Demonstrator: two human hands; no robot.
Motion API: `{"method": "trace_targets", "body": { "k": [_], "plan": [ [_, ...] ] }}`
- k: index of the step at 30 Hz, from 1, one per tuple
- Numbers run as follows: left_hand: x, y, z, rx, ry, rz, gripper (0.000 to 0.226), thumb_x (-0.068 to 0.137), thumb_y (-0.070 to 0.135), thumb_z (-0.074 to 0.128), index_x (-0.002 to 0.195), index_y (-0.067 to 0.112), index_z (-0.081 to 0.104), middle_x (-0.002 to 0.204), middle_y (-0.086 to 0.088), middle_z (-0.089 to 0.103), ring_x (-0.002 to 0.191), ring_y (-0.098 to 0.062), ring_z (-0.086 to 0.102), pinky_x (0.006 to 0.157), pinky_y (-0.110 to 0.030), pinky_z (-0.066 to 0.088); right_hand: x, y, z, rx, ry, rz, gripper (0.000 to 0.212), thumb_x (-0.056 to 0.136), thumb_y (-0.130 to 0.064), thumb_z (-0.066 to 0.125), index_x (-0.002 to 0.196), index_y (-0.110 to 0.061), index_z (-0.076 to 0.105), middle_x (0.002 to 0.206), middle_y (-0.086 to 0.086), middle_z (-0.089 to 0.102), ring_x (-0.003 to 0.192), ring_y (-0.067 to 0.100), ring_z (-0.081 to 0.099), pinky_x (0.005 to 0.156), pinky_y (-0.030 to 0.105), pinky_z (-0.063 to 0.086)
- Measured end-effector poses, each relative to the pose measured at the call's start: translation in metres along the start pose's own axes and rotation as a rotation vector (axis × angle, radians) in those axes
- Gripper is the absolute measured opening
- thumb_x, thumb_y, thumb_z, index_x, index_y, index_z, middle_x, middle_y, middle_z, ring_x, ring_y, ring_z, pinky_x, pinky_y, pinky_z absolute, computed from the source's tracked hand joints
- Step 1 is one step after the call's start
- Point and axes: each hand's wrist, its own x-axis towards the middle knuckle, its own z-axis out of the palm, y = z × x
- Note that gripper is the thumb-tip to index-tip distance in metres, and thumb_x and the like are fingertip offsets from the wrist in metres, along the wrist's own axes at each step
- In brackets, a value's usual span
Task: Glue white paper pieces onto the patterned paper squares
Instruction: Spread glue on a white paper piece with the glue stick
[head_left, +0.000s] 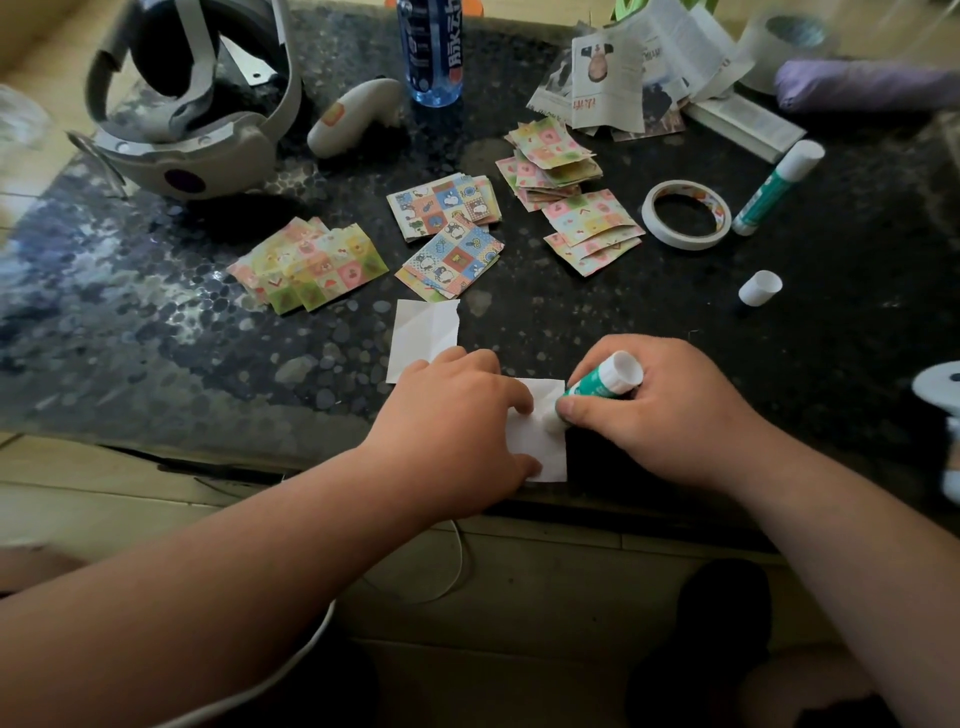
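Head view: left grip (452, 431) presses down the white paper piece (543, 449), right grip (670, 410) clasps the glue stick (602, 382); sticky drag may crease the paper.

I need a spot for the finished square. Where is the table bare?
Bare: left of the creased white paper piece, in front of the yellow-pink stack of patterned squares, to the near edge; also between the small white cap and the right hand. Crowded: the middle strip from that stack to the white tape roll.
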Motion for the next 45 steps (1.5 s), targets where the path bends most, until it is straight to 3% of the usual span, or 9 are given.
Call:
{"method": "trace_targets", "body": {
  "k": [4,10,16,25,29,31,37,40,45],
  "plan": [
    [0.000,0.000,0.000,-0.005,-0.004,-0.001,0.052,0.080,0.068,0.067,0.125,0.045,0.060,0.114,0.013,0.051,0.114,-0.013,0.045,0.095,-0.034,0.041,0.002,-0.003,-0.002,-0.067,-0.140,0.009,0.014,0.079,-0.032,0.084,0.080,-0.024,0.072,0.078,-0.007,0.070,0.078,0.004,0.064,0.064,0.025,0.053],
    [0.000,0.000,-0.001,0.003,-0.009,0.001,0.051,0.080,0.068,0.067,0.126,0.046,0.060,0.116,0.012,0.052,0.114,-0.013,0.045,0.097,-0.035,0.042,0.005,0.003,0.002,-0.013,0.084,0.007,0.012,0.084,-0.035,0.081,0.083,-0.028,0.070,0.081,-0.012,0.068,0.084,-0.005,0.060,0.060,0.006,0.043],
    [0.000,0.000,-0.001,0.006,-0.014,-0.002,0.052,0.080,0.068,0.067,0.126,0.045,0.059,0.116,0.012,0.052,0.114,-0.014,0.045,0.096,-0.036,0.041,0.005,-0.002,-0.002,-0.067,-0.035,0.020,0.014,0.081,-0.032,0.084,0.083,-0.026,0.071,0.082,-0.009,0.069,0.078,0.004,0.064,0.064,0.020,0.045],
    [-0.001,0.001,-0.001,0.004,-0.013,0.007,0.051,0.082,0.066,0.066,0.128,0.045,0.059,0.120,0.011,0.052,0.116,-0.014,0.045,0.098,-0.035,0.040,0.013,0.003,-0.001,0.036,0.202,-0.015,0.015,0.085,-0.032,0.082,0.094,-0.026,0.071,0.089,-0.011,0.068,0.082,0.002,0.063,0.065,0.017,0.046],
    [-0.004,0.000,0.000,-0.028,-0.020,0.023,0.049,0.086,0.062,0.065,0.130,0.043,0.058,0.122,0.011,0.051,0.118,-0.015,0.045,0.099,-0.035,0.040,0.017,0.005,-0.027,0.378,0.452,-0.055,0.014,0.082,-0.032,0.081,0.089,-0.024,0.072,0.086,0.006,0.073,0.084,0.023,0.072,0.082,0.050,0.060],
    [-0.004,-0.003,-0.001,-0.078,-0.038,0.032,0.043,0.090,0.056,0.063,0.130,0.040,0.059,0.120,0.010,0.052,0.117,-0.015,0.046,0.100,-0.035,0.042,0.016,0.004,-0.037,0.426,0.441,-0.067,0.009,0.083,-0.028,0.079,0.086,-0.025,0.071,0.086,0.007,0.073,0.084,0.026,0.073,0.080,0.055,0.061],
    [-0.002,-0.015,-0.006,-0.122,0.013,-0.005,0.039,0.089,0.038,0.066,0.128,0.035,0.061,0.115,0.011,0.056,0.115,-0.014,0.047,0.094,-0.031,0.045,0.011,-0.002,-0.010,0.121,0.101,-0.042,0.011,0.081,-0.025,0.082,0.084,-0.022,0.072,0.079,-0.002,0.072,0.075,0.010,0.068,0.067,0.027,0.055],
    [-0.002,-0.016,-0.007,-0.087,-0.002,0.000,0.041,0.088,0.043,0.066,0.128,0.037,0.061,0.114,0.010,0.055,0.114,-0.014,0.047,0.093,-0.031,0.046,0.011,-0.004,0.002,0.042,0.055,-0.065,0.013,0.081,-0.030,0.082,0.084,-0.023,0.072,0.079,-0.008,0.070,0.077,0.003,0.065,0.059,0.011,0.046],
    [-0.001,-0.019,-0.006,-0.068,-0.024,-0.001,0.043,0.087,0.048,0.066,0.129,0.042,0.060,0.116,0.009,0.055,0.115,-0.015,0.047,0.096,-0.033,0.047,0.016,-0.003,0.010,-0.009,0.075,-0.054,0.015,0.083,-0.035,0.082,0.086,-0.024,0.071,0.081,-0.009,0.069,0.079,0.000,0.063,0.057,0.009,0.044]
  ]
}}
